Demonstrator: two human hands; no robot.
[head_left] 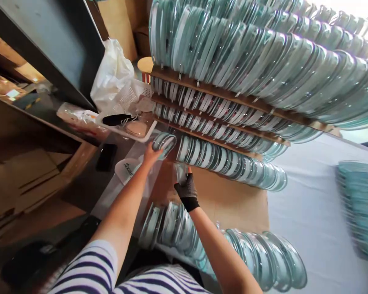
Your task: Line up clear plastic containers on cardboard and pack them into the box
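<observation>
My left hand (152,154) is closed around the edge of a few small round glass lids (164,143) at the left end of the nearest standing row. My right hand (187,188), in a dark fingerless glove, grips a single glass lid (180,173) just below that row; part of it is hidden by the fingers. The row of glass lids (223,157) stands on edge, packed side by side, just right of my hands. Nearer to me, a second row of glass lids (263,257) leans on edge, partly behind my right forearm.
Wooden racks (208,86) with tiers of larger glass lids rise behind. At left are a white plastic basket (144,136), a white bag (113,69) and a dark phone (106,157). Brown cardboard (233,196) lies under the rows. More stacked glass (360,204) stands at right.
</observation>
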